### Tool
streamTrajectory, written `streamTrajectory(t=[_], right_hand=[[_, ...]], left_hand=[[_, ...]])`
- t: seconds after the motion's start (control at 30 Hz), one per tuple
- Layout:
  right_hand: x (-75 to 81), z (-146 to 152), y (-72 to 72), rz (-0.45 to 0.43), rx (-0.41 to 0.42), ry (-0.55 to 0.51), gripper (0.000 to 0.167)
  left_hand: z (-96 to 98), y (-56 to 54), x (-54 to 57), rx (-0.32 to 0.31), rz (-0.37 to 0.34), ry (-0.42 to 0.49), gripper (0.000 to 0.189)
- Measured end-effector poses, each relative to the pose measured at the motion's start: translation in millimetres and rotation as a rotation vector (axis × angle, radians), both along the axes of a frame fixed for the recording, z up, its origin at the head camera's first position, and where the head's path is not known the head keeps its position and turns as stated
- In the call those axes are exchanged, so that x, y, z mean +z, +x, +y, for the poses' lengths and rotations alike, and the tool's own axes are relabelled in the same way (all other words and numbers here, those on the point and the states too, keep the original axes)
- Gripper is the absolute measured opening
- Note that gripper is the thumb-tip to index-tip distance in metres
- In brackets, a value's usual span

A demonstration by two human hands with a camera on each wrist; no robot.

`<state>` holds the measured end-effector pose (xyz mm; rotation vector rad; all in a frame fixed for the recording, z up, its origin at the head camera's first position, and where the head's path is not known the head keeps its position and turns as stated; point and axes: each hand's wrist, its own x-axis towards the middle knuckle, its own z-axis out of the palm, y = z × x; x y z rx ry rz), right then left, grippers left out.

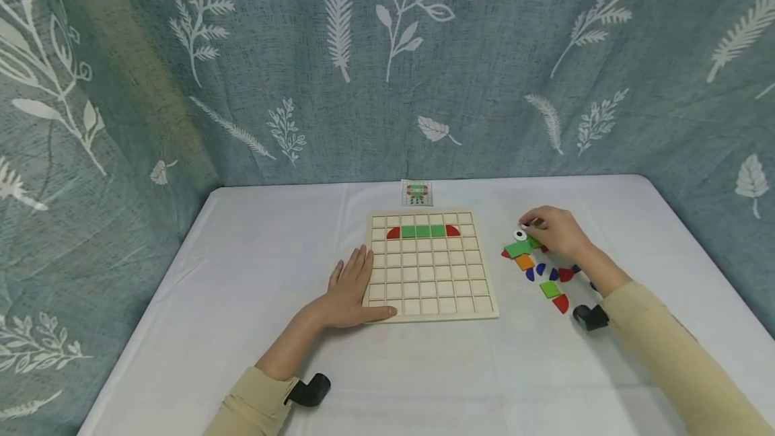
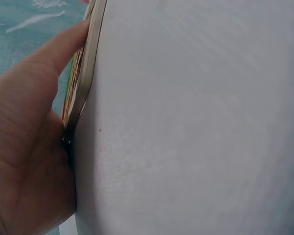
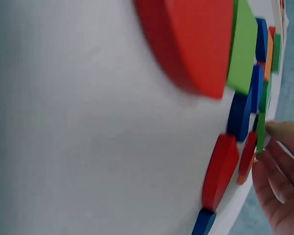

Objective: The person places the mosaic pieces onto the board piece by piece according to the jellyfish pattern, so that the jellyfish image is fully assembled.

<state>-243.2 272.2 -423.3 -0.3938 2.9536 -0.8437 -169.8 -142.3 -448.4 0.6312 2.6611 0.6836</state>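
Observation:
A wooden grid board [image 1: 428, 291] lies on the table, its upper row bearing green squares [image 1: 423, 231] between two red quarter-round pieces [image 1: 393, 233]. My left hand [image 1: 346, 296] rests against the board's left side, fingers straight, thumb along the near edge. In the left wrist view the thumb touches the board's rim [image 2: 88, 63]. Over a group of loose pieces at the right, my right hand [image 1: 560, 233] pinches a small white piece, mostly covered by the fingers. Beside the fingertips lies a round white-and-black eye piece [image 1: 520, 235], with a green piece [image 1: 518, 249] just below.
A small pattern card [image 1: 417, 192] lies behind the board. Loose pieces at the right include an orange square [image 1: 524, 262], a light green square [image 1: 550, 289], a red quarter-round [image 1: 561, 303] and several blue ones [image 1: 541, 268]. A patterned curtain [image 1: 363, 120] hangs behind the table.

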Motion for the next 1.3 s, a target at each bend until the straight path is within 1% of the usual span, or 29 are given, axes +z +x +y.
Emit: streamTrajectory(t=[0.07, 0.2, 0.4, 0.5, 0.53, 0.7, 0.77, 0.9, 1.07, 1.17, 1.23, 1.3], right_hand=[[0.8, 4, 0.1, 0.011, -0.009, 0.011, 0.023], [3.1, 12, 2.9, -0.003, -0.004, 0.016, 0.024], [3.5, 18, 11.3, -0.018, 0.076, 0.077, 0.026], [2.8, 20, 15.4, -0.02, 0.099, 0.084, 0.027], [2.8, 20, 16.4, -0.023, 0.098, 0.083, 0.027], [4.7, 23, 20.7, -0.057, 0.035, 0.081, 0.028], [5.6, 25, 22.1, -0.066, 0.024, 0.08, 0.03], [6.8, 28, 25.0, -0.083, 0.025, 0.069, 0.035], [5.7, 31, 29.1, -0.103, 0.03, 0.04, 0.035], [4.9, 32, 30.4, -0.117, 0.042, 0.023, 0.038], [5.3, 34, 30.4, -0.112, 0.036, 0.009, 0.038], [6.3, 36, 29.6, -0.079, 0.02, 0.006, 0.036]], left_hand=[[0.1, -0.2, 0.0, -0.002, 0.0, 0.002, 0.114], [0.3, -0.3, -0.2, -0.005, 0.004, 0.005, 0.113], [1.0, 1.6, 2.0, 0.006, 0.006, 0.008, 0.113], [1.0, 1.6, 1.8, 0.009, 0.009, 0.003, 0.114], [1.1, 1.5, 1.6, 0.009, 0.009, 0.002, 0.114], [1.4, 0.9, 0.9, 0.007, 0.012, 0.003, 0.114], [1.6, 0.9, 1.0, 0.006, 0.012, 0.005, 0.114], [1.7, 1.3, 1.7, -0.001, 0.013, 0.011, 0.113], [1.4, 1.8, 2.3, 0.001, 0.013, 0.012, 0.113], [1.1, 1.8, 2.7, 0.003, 0.012, 0.01, 0.113], [0.9, 1.8, 2.9, 0.001, 0.011, 0.011, 0.113], [0.8, 1.7, 2.7, -0.001, 0.01, 0.009, 0.113]])
